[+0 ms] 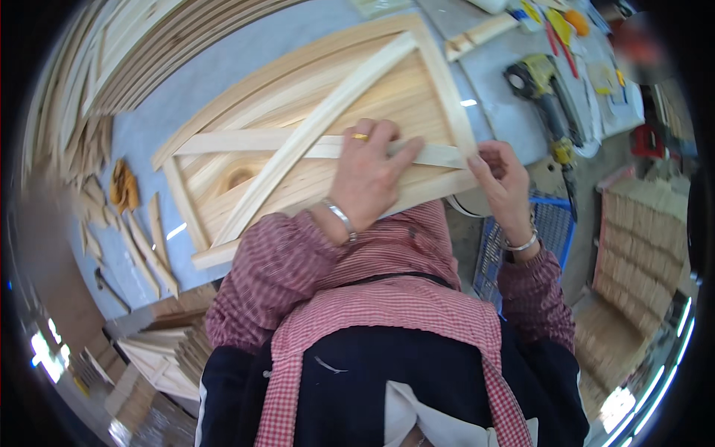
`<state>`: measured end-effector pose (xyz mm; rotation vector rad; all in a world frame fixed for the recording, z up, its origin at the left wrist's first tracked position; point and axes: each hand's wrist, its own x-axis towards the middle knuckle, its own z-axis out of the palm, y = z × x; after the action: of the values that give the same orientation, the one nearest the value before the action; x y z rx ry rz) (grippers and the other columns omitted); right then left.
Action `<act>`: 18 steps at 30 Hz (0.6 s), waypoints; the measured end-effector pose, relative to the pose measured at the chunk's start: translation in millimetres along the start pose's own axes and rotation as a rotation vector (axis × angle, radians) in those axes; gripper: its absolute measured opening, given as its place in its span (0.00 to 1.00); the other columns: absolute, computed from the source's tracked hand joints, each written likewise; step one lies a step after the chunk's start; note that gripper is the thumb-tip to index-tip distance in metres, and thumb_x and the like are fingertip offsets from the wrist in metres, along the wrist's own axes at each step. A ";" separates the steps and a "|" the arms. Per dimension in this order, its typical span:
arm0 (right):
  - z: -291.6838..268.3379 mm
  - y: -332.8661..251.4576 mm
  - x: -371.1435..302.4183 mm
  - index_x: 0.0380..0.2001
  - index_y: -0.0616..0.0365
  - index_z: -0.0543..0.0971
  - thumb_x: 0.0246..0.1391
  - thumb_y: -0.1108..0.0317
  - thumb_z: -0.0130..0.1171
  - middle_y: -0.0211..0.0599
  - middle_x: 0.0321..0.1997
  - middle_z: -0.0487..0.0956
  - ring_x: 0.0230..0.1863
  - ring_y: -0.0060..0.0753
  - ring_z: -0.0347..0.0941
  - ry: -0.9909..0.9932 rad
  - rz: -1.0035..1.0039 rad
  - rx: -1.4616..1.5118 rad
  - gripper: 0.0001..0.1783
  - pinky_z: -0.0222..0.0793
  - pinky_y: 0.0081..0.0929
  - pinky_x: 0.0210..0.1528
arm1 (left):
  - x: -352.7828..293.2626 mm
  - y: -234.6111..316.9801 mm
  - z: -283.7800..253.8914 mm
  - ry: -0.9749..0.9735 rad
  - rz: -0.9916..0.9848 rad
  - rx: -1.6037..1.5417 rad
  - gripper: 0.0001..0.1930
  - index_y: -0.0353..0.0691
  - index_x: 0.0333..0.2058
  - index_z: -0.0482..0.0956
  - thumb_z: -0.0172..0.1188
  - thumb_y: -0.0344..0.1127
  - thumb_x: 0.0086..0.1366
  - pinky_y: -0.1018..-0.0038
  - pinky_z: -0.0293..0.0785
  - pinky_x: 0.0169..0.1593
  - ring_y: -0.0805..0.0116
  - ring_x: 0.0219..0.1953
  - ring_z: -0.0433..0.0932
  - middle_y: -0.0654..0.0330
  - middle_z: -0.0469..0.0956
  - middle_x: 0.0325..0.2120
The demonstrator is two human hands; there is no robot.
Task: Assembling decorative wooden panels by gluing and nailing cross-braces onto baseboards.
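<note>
A pale wooden panel point(298, 97) with a curved far edge lies on the table in front of me. Its raised frame surrounds two crossing wooden strips: a long diagonal strip point(328, 123) and a whiter crosswise strip point(246, 141). My left hand point(372, 175) rests palm down across the crosswise strip, thumb apart from the bent fingers, pressing on the wood. At the panel's right end, my right hand point(503, 179) pinches the frame edge near that strip's end between thumb and curled fingers. The undersides of the right fingers are partly hidden.
Stacked wooden boards point(149, 59) stand at the far left. Work gloves point(124, 186) and loose wood strips point(145, 253) lie left of the panel. A green-and-black power tool point(547, 97) lies to the right. Below the table edge are a blue crate point(551, 223) and stacked brown pieces point(640, 231).
</note>
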<state>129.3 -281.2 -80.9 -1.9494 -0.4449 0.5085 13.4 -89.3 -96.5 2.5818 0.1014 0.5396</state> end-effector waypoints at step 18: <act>2.7 -5.1 4.7 0.37 0.59 0.69 0.52 0.66 0.62 0.25 0.28 0.73 0.27 0.12 0.65 -0.079 -0.016 -0.203 0.15 0.62 0.12 0.29 | -0.8 -10.1 2.4 -0.064 0.063 -0.223 0.24 0.39 0.45 0.75 0.58 0.25 0.45 0.63 0.64 0.47 0.56 0.41 0.67 0.54 0.68 0.39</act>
<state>131.5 -274.7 -78.0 -2.1234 -0.5810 0.5494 13.9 -81.7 -103.6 2.3874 -0.0596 0.4632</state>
